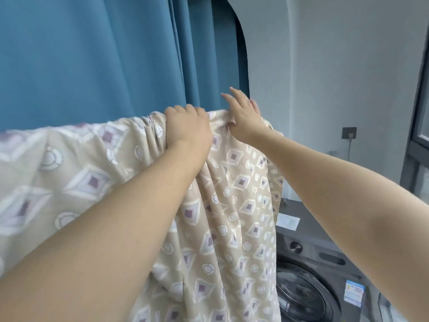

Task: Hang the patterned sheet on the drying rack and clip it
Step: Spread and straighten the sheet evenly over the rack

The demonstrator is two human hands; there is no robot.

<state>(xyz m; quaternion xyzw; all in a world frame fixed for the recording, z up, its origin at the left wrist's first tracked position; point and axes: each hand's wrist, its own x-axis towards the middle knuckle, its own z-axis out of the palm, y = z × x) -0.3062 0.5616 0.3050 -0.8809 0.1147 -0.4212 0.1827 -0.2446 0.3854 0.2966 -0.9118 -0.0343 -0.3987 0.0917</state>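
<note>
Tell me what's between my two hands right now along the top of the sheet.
Only a short bunched stretch of the patterned sheet lies between the left hand and right hand in the head view; no clip shows.

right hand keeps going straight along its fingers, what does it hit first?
Probably the blue curtain. The right hand lies on the top edge of the patterned sheet, fingers pointing up and away over it. Nothing else shows in that line, though the depth to the curtain is unclear.
</note>
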